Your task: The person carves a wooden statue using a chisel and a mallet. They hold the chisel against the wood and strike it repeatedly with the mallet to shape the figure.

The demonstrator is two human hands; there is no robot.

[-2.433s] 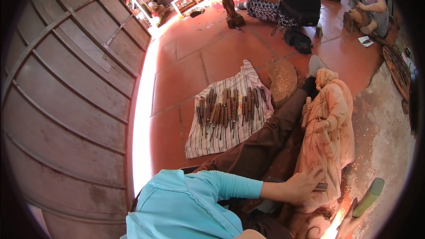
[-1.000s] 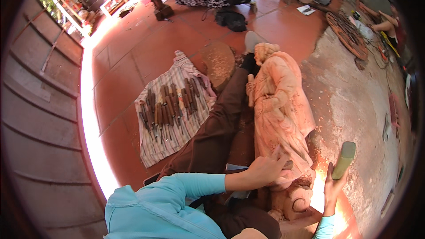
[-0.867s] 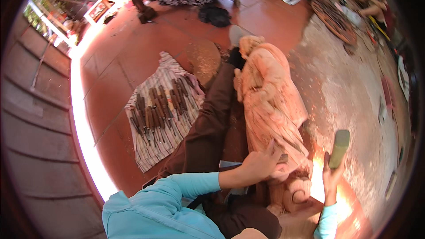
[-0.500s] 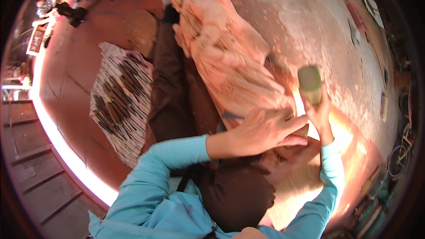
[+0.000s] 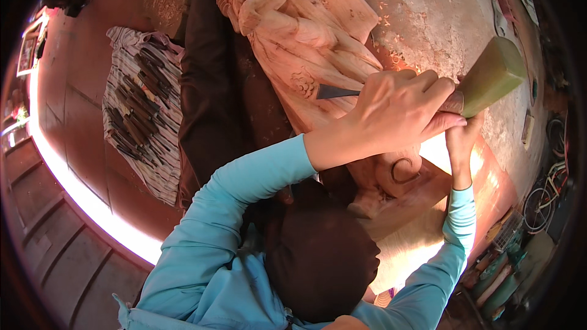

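Note:
My left hand (image 5: pixel 397 107) is wrapped round the handle of a chisel, its flat dark blade (image 5: pixel 335 92) reaching left to a small carved flower pattern on a large wooden carving (image 5: pixel 348 30). The chisel's brown handle end sticks out past my thumb. Beside it is a green, block-headed mallet (image 5: pixel 496 74), which my right hand (image 5: pixel 463 140) grips from below. The mallet head appears to meet the handle end; whether they touch I cannot tell. The mallet's own handle is mostly hidden in my right hand. Draped folds and a curled scroll show on the carving.
On the left, several chisels (image 5: pixel 137 110) lie on a striped cloth (image 5: pixel 162 174). My dark-trousered leg (image 5: pixel 211 91) stretches along the carving's left side. Wood chips (image 5: pixel 397 60) are scattered on the floor beyond. A bicycle (image 5: pixel 539 214) and clutter stand at the right edge.
The view has shifted. My left hand sits farther up and right, and the chisel blade now shows clearly against the carving. The mallet has swung right and tilted, coming up to the chisel's handle end.

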